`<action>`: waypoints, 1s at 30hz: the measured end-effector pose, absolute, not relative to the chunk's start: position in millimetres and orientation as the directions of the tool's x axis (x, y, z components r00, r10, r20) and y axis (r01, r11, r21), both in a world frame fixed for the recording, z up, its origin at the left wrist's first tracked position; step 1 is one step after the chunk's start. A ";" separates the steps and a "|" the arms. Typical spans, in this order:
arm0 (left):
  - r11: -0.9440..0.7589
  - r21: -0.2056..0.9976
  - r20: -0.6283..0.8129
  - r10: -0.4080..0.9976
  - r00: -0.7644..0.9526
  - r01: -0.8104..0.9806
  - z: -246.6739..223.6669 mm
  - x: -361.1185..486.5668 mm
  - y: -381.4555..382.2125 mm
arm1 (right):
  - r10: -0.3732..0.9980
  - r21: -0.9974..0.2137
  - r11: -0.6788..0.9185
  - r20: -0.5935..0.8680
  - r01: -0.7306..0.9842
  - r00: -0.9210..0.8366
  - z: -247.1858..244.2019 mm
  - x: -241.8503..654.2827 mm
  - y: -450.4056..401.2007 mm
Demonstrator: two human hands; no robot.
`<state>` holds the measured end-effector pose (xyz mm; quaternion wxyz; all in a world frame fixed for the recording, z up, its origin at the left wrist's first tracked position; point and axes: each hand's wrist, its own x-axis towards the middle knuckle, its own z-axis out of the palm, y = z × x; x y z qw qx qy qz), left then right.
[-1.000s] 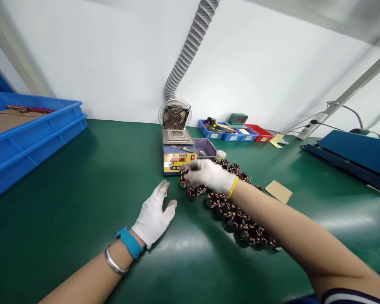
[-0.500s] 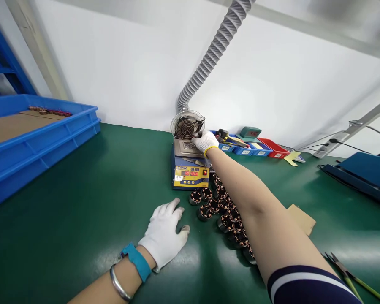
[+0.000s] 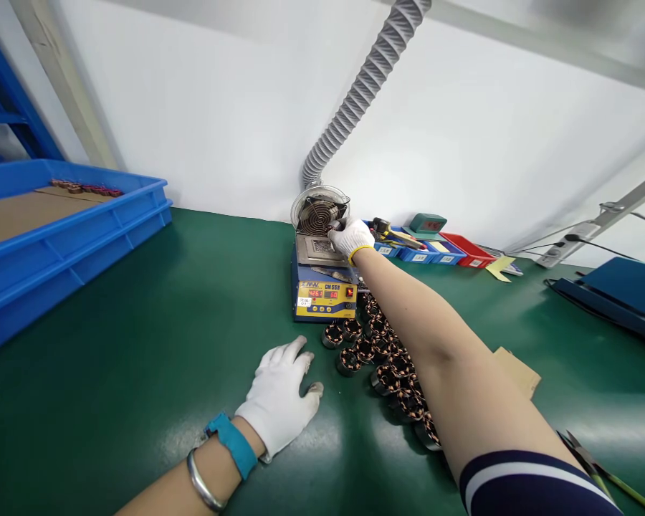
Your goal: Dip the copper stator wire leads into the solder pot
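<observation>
My right hand (image 3: pixel 351 240), in a white knit glove, reaches out over the top of a blue and yellow solder pot (image 3: pixel 325 301) with red digits. Its fingers are closed on a small dark motor stator (image 3: pixel 334 226), mostly covered by the glove. Just behind it is a round fume hood with a wire grille (image 3: pixel 318 216). My left hand (image 3: pixel 280 398), also gloved, rests on the green table (image 3: pixel 193 344) with fingers spread and nothing in it. Several copper-wound stators (image 3: pixel 349 361) stand between the left hand and my right forearm, some hidden beneath that arm.
A grey flexible duct (image 3: pixel 365 82) rises from the hood. A large blue crate (image 3: pixel 86 236) stands at left. Small blue bins (image 3: pixel 415 255) and a red bin (image 3: pixel 465 251) line the wall at right. Cutters (image 3: pixel 588 459) and a cardboard piece (image 3: pixel 519 371) lie by my right arm.
My right hand has stayed over the pot, and slightly more of the stator shows at its fingertips. The red readouts have swapped places. My left hand has not moved on the table.
</observation>
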<state>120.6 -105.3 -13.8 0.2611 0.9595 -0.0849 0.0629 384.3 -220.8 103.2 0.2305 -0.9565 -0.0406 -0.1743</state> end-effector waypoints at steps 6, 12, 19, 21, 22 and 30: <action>-0.853 0.484 0.162 -0.134 0.978 -0.197 -15.5 120.5 -104.8 | 0.043 -0.403 -0.899 0.310 0.172 0.950 96.8 382.4 -219.4; -0.858 0.476 0.144 -0.140 0.980 -0.192 -12.9 121.1 -104.1 | -0.015 -0.530 -0.827 0.353 0.187 0.936 117.4 368.3 -227.9; -0.877 0.417 0.193 -0.172 0.966 -0.239 -12.7 123.7 -100.7 | 0.312 -0.521 -0.776 0.172 0.355 0.934 122.6 291.3 -258.9; -0.882 0.401 0.196 -0.182 0.964 -0.248 -13.1 125.0 -99.7 | 0.515 -0.408 -0.776 0.031 0.481 0.856 114.5 251.6 -269.2; -0.884 0.395 0.193 -0.186 0.963 -0.250 -13.3 125.5 -99.3 | 0.601 -0.323 -0.766 -0.049 0.557 0.798 109.7 231.4 -273.7; -0.876 0.414 0.197 -0.180 0.964 -0.249 -8.6 120.5 -97.3 | 0.637 0.278 -0.732 -0.045 0.622 0.770 86.6 146.3 -299.3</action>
